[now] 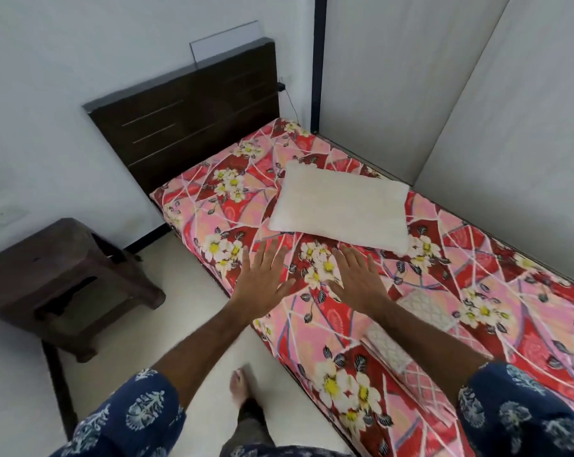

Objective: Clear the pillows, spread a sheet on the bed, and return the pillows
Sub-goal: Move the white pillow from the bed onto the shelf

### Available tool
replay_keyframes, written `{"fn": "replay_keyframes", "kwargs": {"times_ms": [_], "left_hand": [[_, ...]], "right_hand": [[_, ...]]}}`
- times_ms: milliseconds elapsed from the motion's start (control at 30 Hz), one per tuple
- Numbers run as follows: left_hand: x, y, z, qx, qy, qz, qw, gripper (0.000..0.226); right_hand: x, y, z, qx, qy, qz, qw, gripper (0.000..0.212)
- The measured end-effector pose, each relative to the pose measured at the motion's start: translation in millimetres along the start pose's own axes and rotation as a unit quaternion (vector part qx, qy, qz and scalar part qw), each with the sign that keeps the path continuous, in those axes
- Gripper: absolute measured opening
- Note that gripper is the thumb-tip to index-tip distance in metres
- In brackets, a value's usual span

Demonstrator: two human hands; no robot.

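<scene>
Hovering over floral sheet [443, 285]: left hand [262, 278] and right hand [358, 278], fingers splayed wide, holding nothing. White pillow [340, 207] lies just beyond the fingertips, toward dark headboard [193, 123].

Bed [411, 308] cropped right, below

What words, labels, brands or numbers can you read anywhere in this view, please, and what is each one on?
None: no readable text shows in this view.
The sheet bears only a flower print.
The pillow, headboard and stool are plain.
The sleeves carry a leaf pattern, no lettering.
</scene>
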State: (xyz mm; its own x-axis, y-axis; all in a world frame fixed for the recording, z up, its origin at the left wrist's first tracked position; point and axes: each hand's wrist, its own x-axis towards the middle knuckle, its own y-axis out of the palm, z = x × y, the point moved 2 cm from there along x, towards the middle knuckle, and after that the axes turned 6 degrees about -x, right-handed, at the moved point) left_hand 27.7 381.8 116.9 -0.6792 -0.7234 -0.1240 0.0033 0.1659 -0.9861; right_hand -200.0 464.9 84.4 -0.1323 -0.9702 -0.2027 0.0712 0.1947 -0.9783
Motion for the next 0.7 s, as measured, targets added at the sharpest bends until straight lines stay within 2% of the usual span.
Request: {"fn": "replay_keyframes", "kwargs": {"times_ms": [233, 400, 533, 700], "left_hand": [[95, -10, 105, -0.012, 0.091, 0.022, 0.996, 0.076], [168, -4, 152, -0.020, 0.139, 0.067, 0.988, 0.085], [224, 4, 160, -0.011, 0.176, 0.101, 0.979, 0.091], [291, 24, 160, 0.027, 0.223, 0.107, 0.969, 0.088]], "right_hand": [[99, 2, 43, 0.067, 0.114, 0.011, 0.991, 0.076], [146, 14, 53, 0.152, 0.210, 0.027, 0.965, 0.078], [175, 34, 42, 0.228, 0.292, 0.020, 0.928, 0.076], [222, 73, 18, 0.371, 0.389, 0.011, 0.843, 0.081]]}}
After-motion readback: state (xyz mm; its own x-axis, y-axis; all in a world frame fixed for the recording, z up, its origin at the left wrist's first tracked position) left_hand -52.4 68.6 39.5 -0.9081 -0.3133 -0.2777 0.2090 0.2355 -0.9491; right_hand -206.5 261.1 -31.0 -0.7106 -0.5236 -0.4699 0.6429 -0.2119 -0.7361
